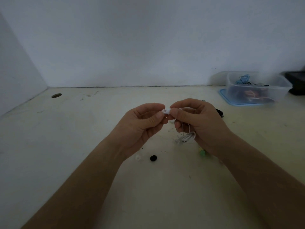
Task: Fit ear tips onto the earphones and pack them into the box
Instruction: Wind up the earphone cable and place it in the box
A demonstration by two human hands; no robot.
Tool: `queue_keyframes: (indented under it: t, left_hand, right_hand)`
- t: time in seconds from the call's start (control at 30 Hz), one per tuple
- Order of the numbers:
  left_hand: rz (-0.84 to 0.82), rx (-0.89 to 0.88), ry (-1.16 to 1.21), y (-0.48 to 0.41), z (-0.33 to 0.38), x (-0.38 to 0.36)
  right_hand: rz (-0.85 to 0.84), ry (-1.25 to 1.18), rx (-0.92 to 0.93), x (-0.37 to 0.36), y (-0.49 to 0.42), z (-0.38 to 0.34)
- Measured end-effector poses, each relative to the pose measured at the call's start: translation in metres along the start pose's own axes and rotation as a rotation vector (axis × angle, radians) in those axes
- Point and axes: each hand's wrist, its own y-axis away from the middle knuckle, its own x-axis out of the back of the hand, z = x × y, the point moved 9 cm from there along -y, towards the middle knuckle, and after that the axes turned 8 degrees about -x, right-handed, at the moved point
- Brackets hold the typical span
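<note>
My left hand (143, 123) and my right hand (196, 123) meet above the middle of the table. Between their fingertips is a small white earbud (168, 111); my right hand pinches it, and my left thumb and forefinger pinch a white ear tip (163, 111) against its end. The white earphone cable (187, 137) hangs bundled below my right palm. On the table near my left wrist lie a white ear tip (137, 157) and a black ear tip (153, 158). A green piece (202, 152) peeks out under my right wrist.
A clear plastic box (257, 87) holding coloured earphones stands on a blue lid (222, 95) at the back right. A dark object (297, 83) sits beside it. Black cable (219, 112) lies behind my right hand. A round hole (56, 95) is in the table's back left.
</note>
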Motion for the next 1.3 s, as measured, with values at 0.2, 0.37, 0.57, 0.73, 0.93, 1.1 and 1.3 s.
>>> queue_keyframes:
  t: [0.2,0.37,0.57,0.73,0.93,1.1,1.3]
  left_hand:
    - [0.007,-0.014,-0.023,-0.0004,-0.0002,0.0013]
    - [0.032,-0.039,-0.089,-0.0010,0.0017,0.0055]
    - [0.055,-0.034,-0.099,-0.0012,0.0012,0.0078]
    - [0.048,-0.058,-0.138,-0.0016,0.0030,0.0087]
    - [-0.004,-0.111,-0.184,-0.0016,0.0070,0.0035]
    - [-0.032,-0.114,-0.192,-0.0015,0.0063,0.0019]
    - [-0.023,-0.107,-0.216,-0.0008,0.0055,0.0023]
  right_hand:
    - [0.008,0.011,0.002,0.0011,-0.0008,0.0003]
    - [0.048,0.029,0.012,0.0051,-0.0021,0.0008]
    - [0.046,0.042,0.020,0.0054,-0.0006,-0.0008]
    - [0.043,0.092,0.038,0.0041,-0.0005,-0.0030]
    - [-0.033,0.066,0.006,0.0014,-0.0008,-0.0015]
    - [-0.054,0.085,0.000,-0.0004,-0.0015,-0.0007]
    - [-0.061,0.100,0.000,-0.0020,-0.0008,-0.0009]
